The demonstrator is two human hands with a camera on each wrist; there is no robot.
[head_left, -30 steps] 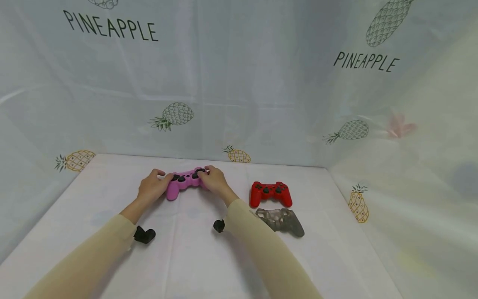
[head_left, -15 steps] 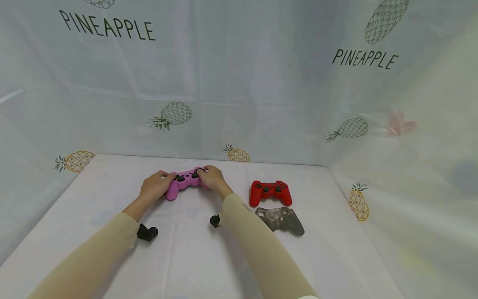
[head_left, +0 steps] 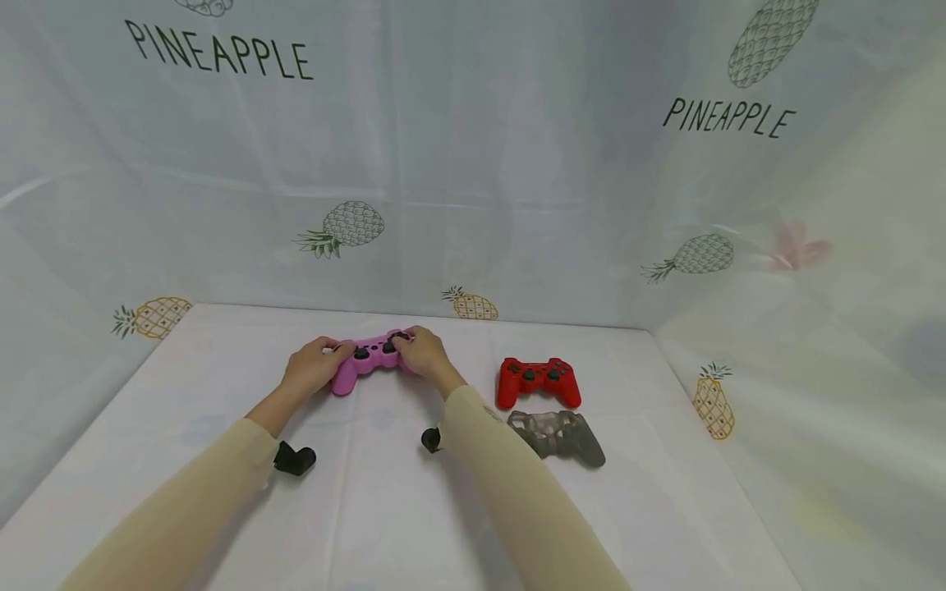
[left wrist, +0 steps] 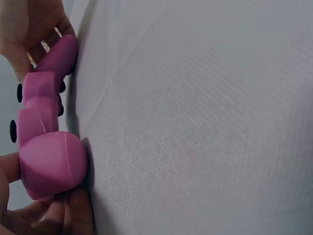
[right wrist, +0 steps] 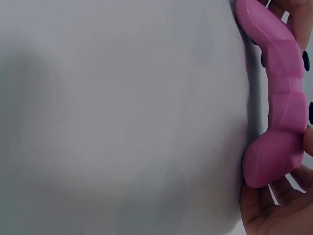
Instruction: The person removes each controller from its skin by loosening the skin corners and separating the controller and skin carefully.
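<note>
The pink controller (head_left: 380,351) lies between the two hands, near the table's (head_left: 392,509) back edge and left of that edge's middle. The left hand (head_left: 310,369) pinches its left end, thumb on the button face and fingers curled around the outer side. The right hand (head_left: 425,353) grips the right end likewise, its thumb beside the right stick. Both hands are closed only as far as the controller's thickness allows. Its handles point towards the table's front edge; close up, they sit low at the white surface, but whether they touch it is unclear. Towards the table's right edge lies a red controller (head_left: 538,383), with a grey controller (head_left: 565,439) just in front, partly hidden by the right sleeve (head_left: 517,492).
</note>
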